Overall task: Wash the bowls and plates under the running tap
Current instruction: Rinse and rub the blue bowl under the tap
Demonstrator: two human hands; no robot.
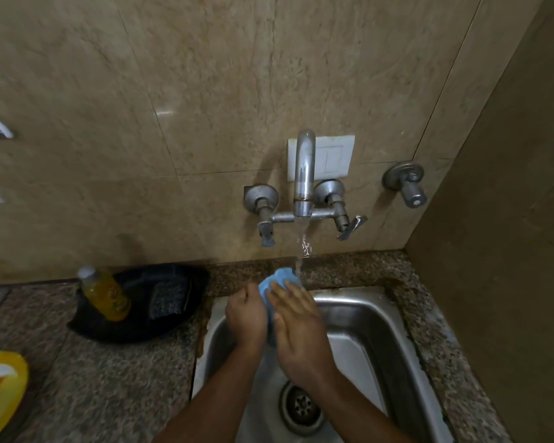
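A small blue dish (280, 276), bowl or plate I cannot tell, is held over the steel sink (368, 306) with its top edge under the stream of water (302, 247) running from the wall tap (304, 174). My left hand (247, 314) grips the dish from the left with curled fingers. My right hand (298, 327) lies against its right face with the fingers stretched out flat. Most of the dish is hidden between the two hands.
A black tray (186, 321) on the granite counter left of the sink holds a yellow liquid bottle (108, 294) and a scrub pad (168, 300). A yellow-and-white item (4, 388) sits at the lower left. The drain (301, 407) shows below my wrists. A side wall closes off the right.
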